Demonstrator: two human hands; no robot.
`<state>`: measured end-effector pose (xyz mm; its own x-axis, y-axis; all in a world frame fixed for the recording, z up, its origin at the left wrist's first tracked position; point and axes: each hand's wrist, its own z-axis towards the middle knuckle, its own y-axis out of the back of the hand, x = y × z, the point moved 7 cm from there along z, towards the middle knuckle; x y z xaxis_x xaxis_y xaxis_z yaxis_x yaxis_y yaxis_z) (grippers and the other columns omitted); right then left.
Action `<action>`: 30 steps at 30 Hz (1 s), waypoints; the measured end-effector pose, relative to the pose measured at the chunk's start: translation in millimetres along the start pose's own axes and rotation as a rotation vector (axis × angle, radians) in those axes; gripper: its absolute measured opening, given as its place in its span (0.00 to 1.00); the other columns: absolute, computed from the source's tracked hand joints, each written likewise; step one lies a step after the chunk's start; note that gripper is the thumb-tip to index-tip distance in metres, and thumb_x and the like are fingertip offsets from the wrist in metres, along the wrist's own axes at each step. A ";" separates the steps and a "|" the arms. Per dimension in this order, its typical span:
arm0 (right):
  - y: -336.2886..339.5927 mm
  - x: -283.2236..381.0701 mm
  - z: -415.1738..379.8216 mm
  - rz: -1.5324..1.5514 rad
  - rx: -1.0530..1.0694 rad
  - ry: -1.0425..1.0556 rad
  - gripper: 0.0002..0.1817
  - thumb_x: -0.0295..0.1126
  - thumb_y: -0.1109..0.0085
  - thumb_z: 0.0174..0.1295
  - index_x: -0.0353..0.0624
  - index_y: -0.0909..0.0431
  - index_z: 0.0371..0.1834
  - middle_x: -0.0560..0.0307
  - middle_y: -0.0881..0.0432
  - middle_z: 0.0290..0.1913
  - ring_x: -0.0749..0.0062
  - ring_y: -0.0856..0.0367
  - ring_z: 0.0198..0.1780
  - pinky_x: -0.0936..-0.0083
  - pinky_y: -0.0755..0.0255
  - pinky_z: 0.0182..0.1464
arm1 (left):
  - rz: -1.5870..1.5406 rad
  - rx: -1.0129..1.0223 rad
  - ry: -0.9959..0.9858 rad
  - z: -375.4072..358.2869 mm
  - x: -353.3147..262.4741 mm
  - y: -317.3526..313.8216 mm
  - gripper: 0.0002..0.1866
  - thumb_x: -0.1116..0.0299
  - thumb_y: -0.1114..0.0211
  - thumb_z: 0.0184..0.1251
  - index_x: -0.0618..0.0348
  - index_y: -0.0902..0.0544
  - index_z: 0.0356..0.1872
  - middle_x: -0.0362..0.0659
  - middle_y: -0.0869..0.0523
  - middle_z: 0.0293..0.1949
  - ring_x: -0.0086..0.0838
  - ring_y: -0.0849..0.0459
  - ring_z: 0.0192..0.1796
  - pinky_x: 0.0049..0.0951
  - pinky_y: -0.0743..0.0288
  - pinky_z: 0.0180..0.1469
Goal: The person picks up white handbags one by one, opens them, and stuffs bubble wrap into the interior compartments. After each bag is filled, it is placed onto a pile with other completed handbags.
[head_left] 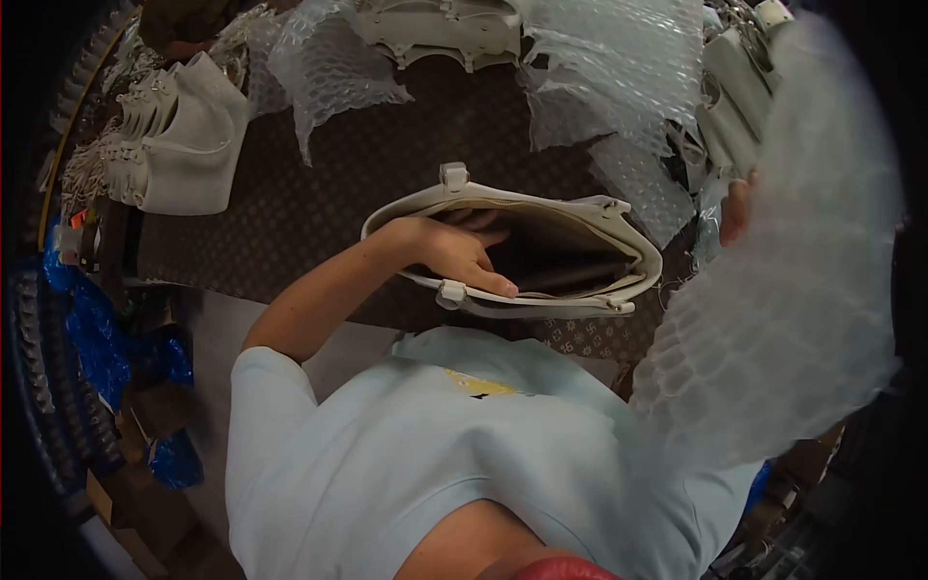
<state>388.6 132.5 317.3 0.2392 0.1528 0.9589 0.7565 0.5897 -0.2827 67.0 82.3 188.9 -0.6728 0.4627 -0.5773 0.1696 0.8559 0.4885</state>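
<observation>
A cream handbag [643, 261] lies in front of me with its mouth gaping and the dark lining showing. My left hand [454, 251] reaches into the mouth from the left. Its thumb rests by the near rim and the other fingers spread toward the far side, partly in shadow; nothing shows in its grasp. Off to the right, my right hand [737, 208] grips a large sheet of bubble wrap [773, 329]. This sheet is raised, blurred by motion, and covers most of that hand and arm.
A brown patterned cloth [319, 213] covers the table. Several cream bags [193, 135] stand at the left, with another bag [445, 29] at the back and more bags [735, 106] at the right. Loose bubble wrap [619, 58] lies at the back. Blue plastic [97, 338] and cardboard [145, 512] are at lower left.
</observation>
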 end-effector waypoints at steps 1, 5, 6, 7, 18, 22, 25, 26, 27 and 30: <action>-1.3 5.7 5.5 -0.291 -0.050 -0.042 0.23 0.46 0.50 0.62 0.41 0.30 0.52 0.55 0.25 0.36 0.64 0.27 0.37 0.69 0.30 0.44 | -0.037 0.104 -0.027 -18.1 -16.9 12.8 0.44 0.25 0.61 0.55 0.52 0.22 0.55 0.53 0.50 0.71 0.47 0.66 0.73 0.48 0.71 0.71; -72.5 4.0 42.2 -1.159 -0.189 -0.377 0.19 0.34 0.42 0.56 0.35 0.29 0.47 0.51 0.20 0.36 0.60 0.22 0.38 0.68 0.30 0.43 | -0.113 -0.051 -0.156 -13.5 -16.4 13.1 0.40 0.29 0.59 0.56 0.53 0.21 0.53 0.52 0.46 0.67 0.45 0.60 0.69 0.46 0.65 0.67; -101.6 -5.1 61.1 -1.196 -0.048 -0.331 0.18 0.33 0.42 0.55 0.35 0.29 0.46 0.50 0.20 0.35 0.57 0.22 0.37 0.67 0.30 0.43 | -0.141 -0.096 -0.195 -13.5 -16.5 14.1 0.40 0.30 0.58 0.56 0.54 0.21 0.52 0.52 0.45 0.66 0.45 0.58 0.68 0.45 0.64 0.66; -130.9 -13.8 78.7 -1.221 0.091 -0.278 0.17 0.32 0.42 0.54 0.36 0.29 0.46 0.49 0.20 0.35 0.54 0.21 0.37 0.66 0.30 0.42 | -0.157 -0.129 -0.222 -15.3 -15.7 14.0 0.39 0.31 0.57 0.56 0.54 0.21 0.52 0.52 0.44 0.65 0.44 0.57 0.67 0.45 0.62 0.66; -187.3 -135.4 88.2 -1.367 0.246 -0.505 0.12 0.25 0.51 0.55 0.36 0.31 0.43 0.45 0.20 0.35 0.50 0.21 0.41 0.60 0.28 0.39 | -0.173 -0.242 -0.360 -33.1 -19.8 3.5 0.28 0.44 0.50 0.58 0.58 0.21 0.47 0.50 0.31 0.53 0.38 0.39 0.55 0.38 0.46 0.56; -153.4 -200.1 101.6 -1.183 0.269 -0.527 0.17 0.26 0.51 0.57 0.37 0.29 0.51 0.43 0.19 0.41 0.51 0.20 0.42 0.61 0.27 0.42 | -0.174 -0.247 -0.406 -32.6 -25.0 1.1 0.25 0.48 0.47 0.59 0.59 0.20 0.45 0.50 0.27 0.49 0.36 0.32 0.51 0.35 0.40 0.53; -167.2 -204.2 117.9 -1.003 0.263 -0.507 0.21 0.28 0.51 0.60 0.40 0.31 0.58 0.47 0.23 0.52 0.58 0.24 0.52 0.66 0.31 0.53 | -0.168 -0.240 -0.438 -30.1 -29.7 0.9 0.22 0.51 0.45 0.60 0.60 0.20 0.44 0.49 0.23 0.46 0.34 0.28 0.48 0.33 0.35 0.50; -183.8 -186.7 126.3 -0.885 0.275 -0.288 0.21 0.30 0.52 0.61 0.41 0.31 0.59 0.49 0.25 0.54 0.60 0.27 0.56 0.68 0.34 0.58 | -0.166 -0.239 -0.447 -30.1 -31.2 0.4 0.21 0.53 0.44 0.60 0.61 0.20 0.43 0.49 0.22 0.45 0.34 0.26 0.47 0.33 0.34 0.49; -187.1 -189.4 131.8 -0.859 0.309 -0.265 0.21 0.30 0.52 0.61 0.41 0.31 0.59 0.49 0.25 0.55 0.60 0.27 0.56 0.68 0.35 0.58 | -0.164 -0.236 -0.457 -28.8 -34.4 -0.3 0.20 0.54 0.43 0.60 0.61 0.20 0.43 0.49 0.21 0.44 0.33 0.24 0.46 0.32 0.32 0.49; -176.9 -220.2 137.0 -0.964 0.356 -0.467 0.21 0.30 0.53 0.62 0.41 0.32 0.59 0.49 0.26 0.56 0.60 0.29 0.57 0.68 0.37 0.60 | -0.104 -0.201 -0.387 -24.4 -32.6 -5.9 0.18 0.57 0.41 0.61 0.62 0.20 0.41 0.48 0.18 0.41 0.32 0.20 0.43 0.30 0.28 0.46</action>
<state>118.8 103.2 159.7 -0.6580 -0.2506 0.7101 0.2686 0.8028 0.5323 70.4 56.5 220.8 -0.3538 0.4612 -0.8137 -0.0540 0.8584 0.5100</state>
